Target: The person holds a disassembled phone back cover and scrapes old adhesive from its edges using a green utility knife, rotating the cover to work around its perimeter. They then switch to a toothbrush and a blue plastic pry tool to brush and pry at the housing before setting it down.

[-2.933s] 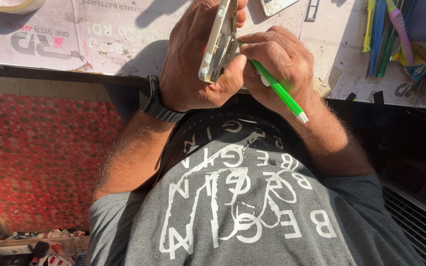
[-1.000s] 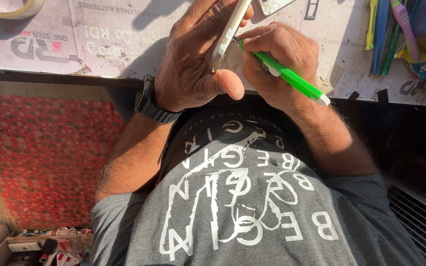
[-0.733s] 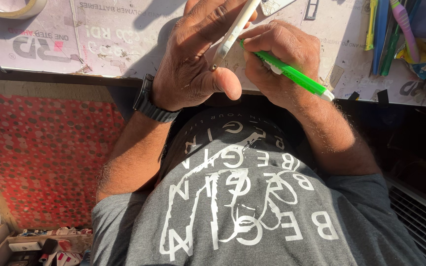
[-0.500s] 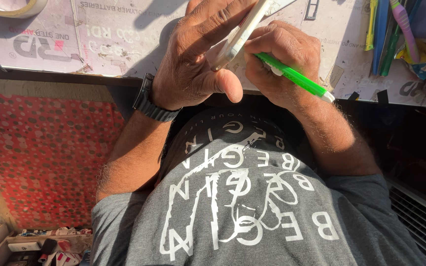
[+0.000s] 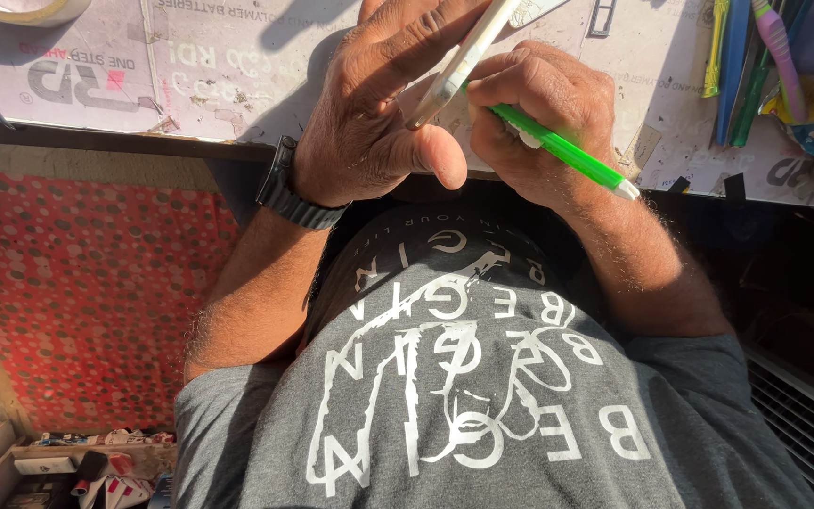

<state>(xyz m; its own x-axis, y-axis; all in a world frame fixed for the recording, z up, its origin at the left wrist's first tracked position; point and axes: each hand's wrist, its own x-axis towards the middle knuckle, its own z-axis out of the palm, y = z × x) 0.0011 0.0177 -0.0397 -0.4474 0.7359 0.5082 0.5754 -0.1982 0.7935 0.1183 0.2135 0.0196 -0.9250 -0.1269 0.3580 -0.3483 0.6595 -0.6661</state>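
- Overhead, the left hand [image 5: 374,123] was curled around a thin, flat, pale device [image 5: 459,61], gripping it edge-on between fingers and thumb, just above the desk's near edge.
- Just beside it, touching it, the right hand [image 5: 544,118] pinched a green-handled tool [image 5: 562,151], fingers closed tight round the shaft.
- The tool's working end pointed at the device's lower edge; the tip itself was hidden behind the fingers, and its white butt end stuck out to the right.
- A black watch [image 5: 292,188] sat on the left wrist.
- Both hands hovered over a pale printed mat [image 5: 190,66] covering the desk.
- More coloured tools [image 5: 751,47] lay at the far right of the desk, well apart from the hands.
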